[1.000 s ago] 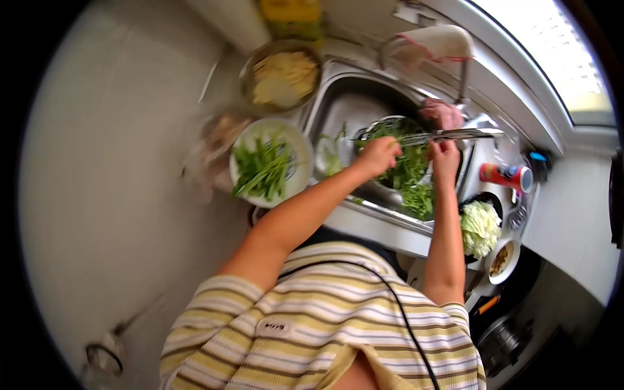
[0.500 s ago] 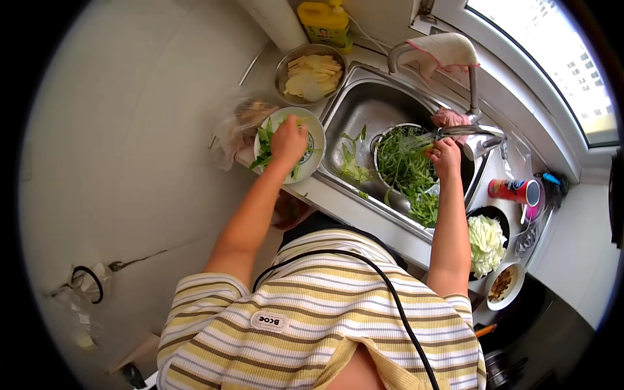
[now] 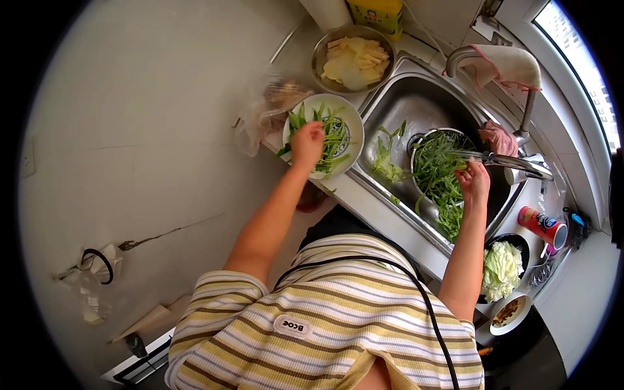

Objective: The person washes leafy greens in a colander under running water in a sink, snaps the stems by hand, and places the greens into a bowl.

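My left hand (image 3: 307, 144) is over a white plate (image 3: 353, 123) of cut green stems and leaves (image 3: 335, 135), its fingers curled at the greens; whether they hold any is hidden. Under the running faucet (image 3: 520, 165), my right hand (image 3: 474, 182) pinches something too small to make out. Below it a round strainer (image 3: 416, 170) full of leafy greens (image 3: 437, 162) sits in the metal sink (image 3: 416, 97). Pale leaf scraps (image 3: 386, 162) lie in the sink to the left of the strainer.
A metal bowl of pale slices (image 3: 354, 62) stands behind the plate, beside a plastic bag (image 3: 260, 120). A yellow jug (image 3: 380, 14) is at the back. To the right are a red can (image 3: 542, 225), cabbage (image 3: 502, 270) and a small white bowl (image 3: 510, 313).
My left hand has gone from the sink to the plate and stays there. My right hand remains by the faucet stream. The view has shifted, so the scene sits further right and higher.
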Tool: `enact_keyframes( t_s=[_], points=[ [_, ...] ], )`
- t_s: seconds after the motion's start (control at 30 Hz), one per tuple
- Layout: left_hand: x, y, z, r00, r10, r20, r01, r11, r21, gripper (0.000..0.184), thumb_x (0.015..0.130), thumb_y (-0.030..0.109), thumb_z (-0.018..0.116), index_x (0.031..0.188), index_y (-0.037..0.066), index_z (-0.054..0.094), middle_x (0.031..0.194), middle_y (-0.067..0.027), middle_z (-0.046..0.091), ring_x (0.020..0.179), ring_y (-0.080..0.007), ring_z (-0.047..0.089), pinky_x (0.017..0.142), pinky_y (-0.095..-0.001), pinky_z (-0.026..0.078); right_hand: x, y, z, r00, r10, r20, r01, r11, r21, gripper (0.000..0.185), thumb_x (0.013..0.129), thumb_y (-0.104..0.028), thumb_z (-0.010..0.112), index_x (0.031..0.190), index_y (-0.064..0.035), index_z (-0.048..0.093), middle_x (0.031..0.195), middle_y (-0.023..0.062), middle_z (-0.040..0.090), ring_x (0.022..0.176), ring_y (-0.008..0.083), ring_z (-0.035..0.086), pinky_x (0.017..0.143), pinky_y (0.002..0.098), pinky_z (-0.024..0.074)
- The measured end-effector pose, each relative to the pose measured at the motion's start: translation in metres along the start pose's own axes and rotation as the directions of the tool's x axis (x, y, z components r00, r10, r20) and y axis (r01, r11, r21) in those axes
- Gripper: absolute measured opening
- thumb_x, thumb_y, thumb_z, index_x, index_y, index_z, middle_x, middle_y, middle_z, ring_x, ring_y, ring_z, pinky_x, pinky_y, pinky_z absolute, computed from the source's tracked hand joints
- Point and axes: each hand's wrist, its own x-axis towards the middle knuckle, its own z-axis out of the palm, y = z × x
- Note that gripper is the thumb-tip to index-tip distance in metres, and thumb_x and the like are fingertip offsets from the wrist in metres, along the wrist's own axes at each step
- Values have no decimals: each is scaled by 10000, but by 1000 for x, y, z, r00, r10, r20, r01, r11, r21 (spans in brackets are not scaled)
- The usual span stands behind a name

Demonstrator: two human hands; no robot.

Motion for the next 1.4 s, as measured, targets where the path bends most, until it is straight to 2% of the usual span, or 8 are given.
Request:
enact_keyframes(
  t_s=[0.43, 0.6, 0.93, 1.0, 1.03, 1.1, 1.33, 1.4],
  points=[
    [55, -21, -8, 987, 138, -77, -89, 888, 452, 249, 660, 124, 747, 844, -19, 661, 776, -114, 662, 632, -200, 635, 579, -311, 495, 19, 2, 13, 997, 8, -75, -5, 999, 39, 173, 817, -202, 645, 881, -95, 525, 788, 55, 584, 715, 194, 579, 681, 354, 492],
    [56, -11, -14, 949, -308, 65, 314, 939, -141, 162, 762, 17, 663, 891, -72, 621, 786, -112, 652, 641, -147, 642, 498, -228, 490, 25, 9, 16, 998, 31, -53, -28, 998, 59, 152, 816, -176, 646, 831, -103, 513, 752, 46, 585, 677, 192, 570, 675, 364, 484],
    [53, -11, -22, 936, -299, 186, 347, 873, -342, 146, 812, 77, 623, 874, -56, 628, 763, -105, 653, 666, -159, 652, 508, -240, 498, 20, 6, 26, 997, 59, -44, -57, 997, 51, 136, 835, -185, 618, 851, -91, 520, 767, 55, 593, 692, 195, 571, 670, 348, 475],
    [50, 2, -30, 989, 25, 145, -71, 942, 327, 120, 776, 118, 642, 788, 1, 666, 675, -123, 642, 606, -211, 638, 567, -316, 492, 20, 7, 26, 998, 56, -36, -54, 997, 45, 132, 840, -185, 609, 850, -88, 521, 767, 55, 595, 690, 193, 571, 673, 342, 473],
    [49, 9, -34, 989, 22, 145, -70, 942, 330, 120, 776, 118, 642, 788, 1, 666, 675, -123, 642, 606, -211, 638, 567, -316, 492, 20, 7, 26, 998, 59, -35, -58, 997, 47, 132, 840, -185, 609, 850, -88, 521, 767, 55, 595, 690, 193, 571, 673, 342, 473],
    [52, 21, -42, 925, 323, 198, -369, 652, 662, 115, 735, 164, 668, 776, 57, 680, 696, -122, 635, 621, -239, 621, 559, -345, 467, 22, 8, 27, 997, 65, -44, -63, 997, 48, 137, 842, -191, 607, 843, -86, 520, 775, 60, 599, 693, 192, 573, 679, 337, 471],
    [57, 48, -71, 928, 262, 266, -373, 620, 690, 137, 735, 180, 672, 793, 56, 674, 684, -116, 631, 595, -252, 606, 565, -343, 465, 19, 9, 25, 997, 70, -42, -66, 993, 94, 138, 846, -192, 602, 873, -72, 540, 788, 65, 602, 697, 192, 573, 684, 338, 473],
    [51, 59, -72, 948, 300, 108, -313, 816, 486, 122, 751, 148, 667, 788, 33, 665, 649, -101, 625, 539, -188, 593, 525, -301, 454, 20, 10, 20, 997, 71, -39, -67, 993, 101, 143, 843, -190, 605, 890, -67, 549, 785, 63, 596, 693, 193, 569, 690, 346, 474]
  ],
)
